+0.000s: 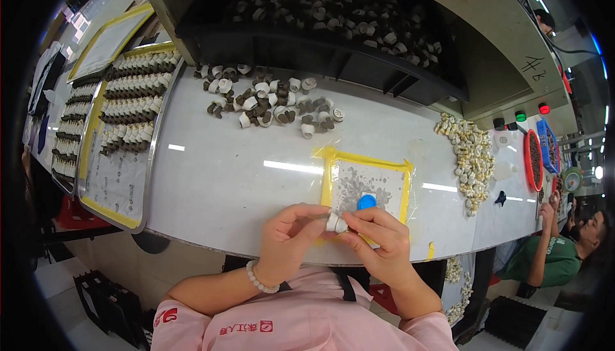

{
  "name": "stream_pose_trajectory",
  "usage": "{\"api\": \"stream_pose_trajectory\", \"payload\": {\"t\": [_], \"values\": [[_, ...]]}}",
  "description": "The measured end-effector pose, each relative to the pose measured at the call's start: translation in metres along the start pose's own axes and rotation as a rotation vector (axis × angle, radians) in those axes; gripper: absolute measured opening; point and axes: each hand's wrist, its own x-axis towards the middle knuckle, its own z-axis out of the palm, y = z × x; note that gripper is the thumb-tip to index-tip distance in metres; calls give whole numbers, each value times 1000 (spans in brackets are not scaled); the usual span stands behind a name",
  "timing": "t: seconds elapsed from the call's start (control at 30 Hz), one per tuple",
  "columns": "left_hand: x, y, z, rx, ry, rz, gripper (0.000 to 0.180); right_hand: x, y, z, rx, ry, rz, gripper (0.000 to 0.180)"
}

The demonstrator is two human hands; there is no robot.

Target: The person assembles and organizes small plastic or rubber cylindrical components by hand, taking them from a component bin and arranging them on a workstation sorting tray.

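Observation:
Just above the table's near edge, my left hand (291,232) and my right hand (382,241) meet around a small white rounded piece (336,223). The fingertips of both hands pinch it, one from each side. Behind the right fingers, a blue round lid-like disc (367,202) sits on a smudged white sheet (339,183) framed with yellow tape (365,158). Farther back and to the left lies a loose group of small white-and-dark-brown pieces (264,98). What the fingertips cover of the held piece cannot be made out.
On the left, metal trays (148,178) hold rows of white-and-brown pieces. A black bin (359,72) full of similar parts stands under a beige machine housing (512,69). Cream-coloured small parts (471,165) are heaped at right, near a red basket (533,158). A person in green (551,258) works beyond.

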Motion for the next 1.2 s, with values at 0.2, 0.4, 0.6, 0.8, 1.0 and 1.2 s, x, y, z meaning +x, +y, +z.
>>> {"api": "stream_pose_trajectory", "payload": {"t": [0.2, 0.4, 0.6, 0.8, 1.0, 1.2], "values": [[2, -3, -1, 17, -3, 73, 22, -2, 0, 6, -17, 38, 24, 30], [2, -1, 0, 28, -9, 92, 22, -5, 3, 10, -39, 82, -47, 26], [1, 3, 6, -27, -121, 124, 25, -7, 6, 3, 314, 4, 217, 27], [-3, 2, 5, 119, -186, 221, 28, -9, 2, -3, 436, -51, 288, 30], [-4, 8, 0, 68, -141, -32, 29, -11, 1, -7, 85, -49, 52, 40], [-1, -3, 3, 164, -99, 111, 23, -11, 3, -7, -113, -11, -85, 38]]}}
